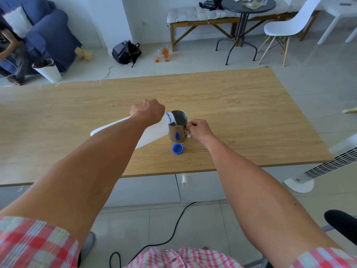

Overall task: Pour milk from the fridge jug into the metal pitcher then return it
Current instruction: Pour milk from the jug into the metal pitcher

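My left hand (147, 111) grips the white plastic milk jug (152, 132), which is tipped steeply to the right with its blue-ringed mouth over the rim of the metal pitcher (178, 126). White milk runs from the mouth into the pitcher. The pitcher stands upright on the wooden table (241, 113). My right hand (198, 130) is closed on the pitcher's handle on its right side. The jug's blue cap (178, 148) lies on the table just in front of the pitcher. My left forearm hides much of the jug's body.
A white tower fan (328, 163) stands at the table's right edge. A black cable (173, 219) runs across the floor below the front edge. Beyond the table are a white bin (48, 70), a backpack (126, 52), a bench, a round table and a white chair (286, 26).
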A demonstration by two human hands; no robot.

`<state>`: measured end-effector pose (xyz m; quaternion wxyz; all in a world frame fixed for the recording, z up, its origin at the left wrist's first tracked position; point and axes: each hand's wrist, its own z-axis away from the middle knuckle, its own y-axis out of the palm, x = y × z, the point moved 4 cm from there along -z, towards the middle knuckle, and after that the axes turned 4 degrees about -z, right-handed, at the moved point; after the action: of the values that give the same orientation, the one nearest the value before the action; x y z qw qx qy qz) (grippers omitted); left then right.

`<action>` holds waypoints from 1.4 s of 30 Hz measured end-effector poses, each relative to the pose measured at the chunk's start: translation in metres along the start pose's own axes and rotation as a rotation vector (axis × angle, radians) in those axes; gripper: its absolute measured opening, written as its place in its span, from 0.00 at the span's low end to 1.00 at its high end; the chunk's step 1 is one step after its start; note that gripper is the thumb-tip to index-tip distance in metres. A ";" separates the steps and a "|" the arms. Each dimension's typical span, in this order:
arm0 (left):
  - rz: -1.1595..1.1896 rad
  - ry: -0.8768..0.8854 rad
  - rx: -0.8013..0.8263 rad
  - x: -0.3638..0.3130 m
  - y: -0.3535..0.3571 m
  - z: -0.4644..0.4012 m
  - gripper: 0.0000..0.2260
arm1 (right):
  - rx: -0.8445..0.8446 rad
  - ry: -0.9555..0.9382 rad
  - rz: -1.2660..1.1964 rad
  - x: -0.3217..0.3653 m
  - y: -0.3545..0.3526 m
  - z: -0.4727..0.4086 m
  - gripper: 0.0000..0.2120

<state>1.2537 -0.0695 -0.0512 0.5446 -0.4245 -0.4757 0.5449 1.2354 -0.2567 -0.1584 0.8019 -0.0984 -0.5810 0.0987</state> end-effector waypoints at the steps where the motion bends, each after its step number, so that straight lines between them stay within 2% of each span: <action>1: 0.000 -0.001 0.002 0.000 0.000 0.000 0.12 | -0.001 -0.002 0.000 0.000 0.000 0.000 0.13; 42: 0.026 -0.026 0.024 0.000 -0.001 0.000 0.11 | 0.000 -0.002 0.065 0.003 0.000 -0.004 0.12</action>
<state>1.2536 -0.0700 -0.0504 0.5362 -0.4172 -0.4705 0.5631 1.2398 -0.2562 -0.1571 0.7977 -0.1169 -0.5782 0.1250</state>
